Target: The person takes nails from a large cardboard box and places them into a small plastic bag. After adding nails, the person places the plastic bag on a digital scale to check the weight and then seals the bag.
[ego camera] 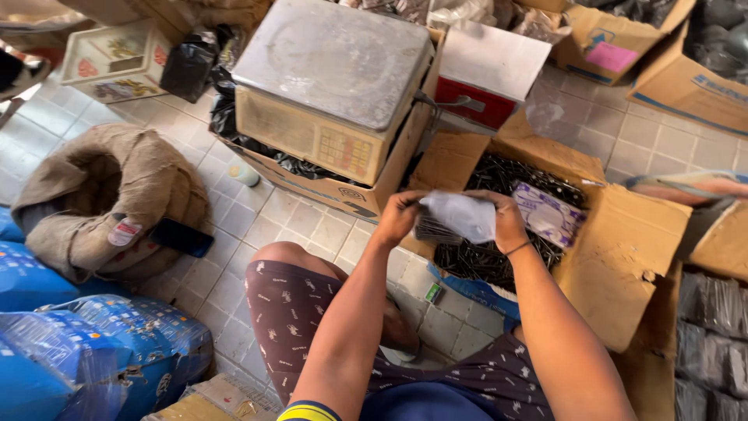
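Gripping a small clear plastic bag (461, 216) between them, both hands are raised over an open cardboard box (623, 249) full of dark nails (483, 261). The left hand (399, 217) is closed on the bag's left end, fingers curled around the top edge; the right hand (508, 222) is closed on its right end, with a thin band at the wrist. A bundle of dark nails shows just under the bag, between the two hands, though whether it sits inside the bag or is only held against it cannot be told. The bag hangs above the box's left edge, near the corner closest to the person's knee (292, 261).

Inside the box, toward its far right corner, a printed plastic packet (549, 214) lies on the nails. The box flaps are folded out — the right one is wide and spreads across the tiled floor (312, 226).

Beyond the hands, a worn metal weighing scale (331, 86) with a flat pan sits on top of another carton, its keypad facing the person. Just to its right stands a red and white box (487, 74). On the floor at left lies a coil wrapped in burlap (109, 195), with a dark phone (181, 237) resting against its near edge. Blue plastic sacks (101, 343) fill the lower left corner, and a small green object (434, 293) lies on the tiles beside the nail box.
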